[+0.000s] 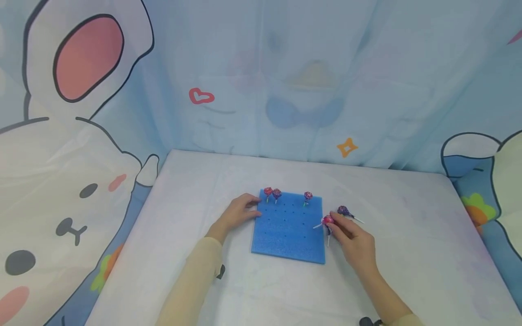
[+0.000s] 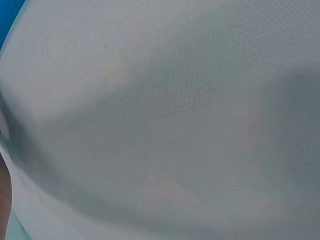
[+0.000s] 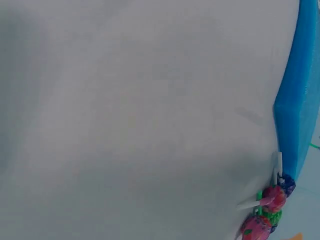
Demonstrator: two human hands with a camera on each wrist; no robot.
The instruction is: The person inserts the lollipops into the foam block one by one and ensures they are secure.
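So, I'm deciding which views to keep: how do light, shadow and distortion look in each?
Head view: soft, fairly even light, with holes in the blue square foam board readable; left wrist view: broad, soft-edged shadows greying the white woven-textured tabletop; right wrist view: dim, with soft shadow across the lower part, and the board's side looking bowed, probably from lens distortion.

One left hand (image 1: 237,213), one right hand (image 1: 359,241), one board (image 1: 277,246); three lollipops (image 1: 277,194) along its far edge, at least three more by its right edge.
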